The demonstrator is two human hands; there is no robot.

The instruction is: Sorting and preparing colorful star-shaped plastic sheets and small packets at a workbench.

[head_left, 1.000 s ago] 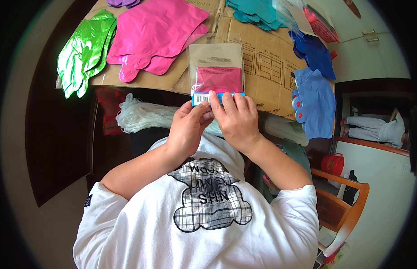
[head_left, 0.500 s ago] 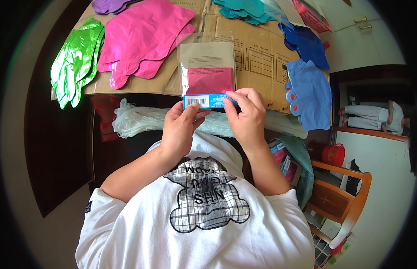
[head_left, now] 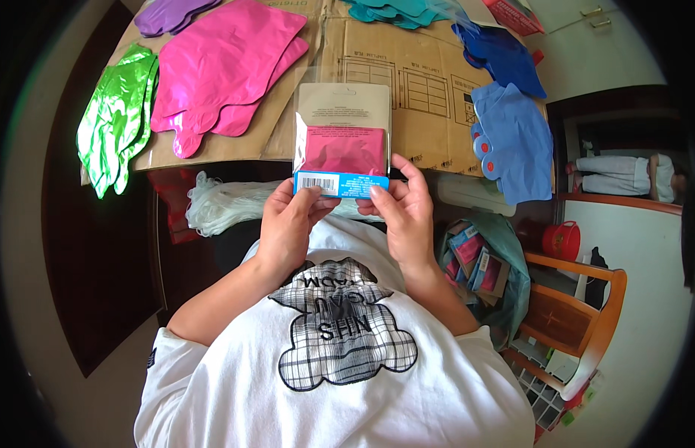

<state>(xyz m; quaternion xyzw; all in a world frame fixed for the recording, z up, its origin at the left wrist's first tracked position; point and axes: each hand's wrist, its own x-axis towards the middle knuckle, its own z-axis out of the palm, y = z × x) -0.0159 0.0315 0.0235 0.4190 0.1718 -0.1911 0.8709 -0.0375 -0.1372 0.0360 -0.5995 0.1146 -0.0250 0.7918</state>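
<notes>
A flat clear plastic packet (head_left: 344, 149) with a folded pink foil piece inside and a blue card band across its near end is held up in front of me. My left hand (head_left: 286, 224) pinches the band's left end near the barcode, thumb on top. At the right end, my right hand (head_left: 404, 216) grips the same band between thumb and fingers, its index finger raised along the side. Behind the packet lies a cardboard sheet (head_left: 288, 138) bearing flat foil balloons: pink (head_left: 228, 63), shiny green (head_left: 116, 112), purple (head_left: 172, 15), teal (head_left: 400, 11), dark blue (head_left: 504, 60) and light blue (head_left: 515, 145).
Under the cardboard's near edge hangs a bundle of whitish strands (head_left: 224, 207). To my right, a green bag (head_left: 515, 257) holds several similar packets (head_left: 478, 261). Beyond it are a wooden chair (head_left: 571, 325) and a red bucket (head_left: 562, 240). A person (head_left: 624, 175) shows at far right.
The packet has come slightly nearer to me, its band now more level. My right thumb now lies on the band's face, and that hand's index finger has lifted.
</notes>
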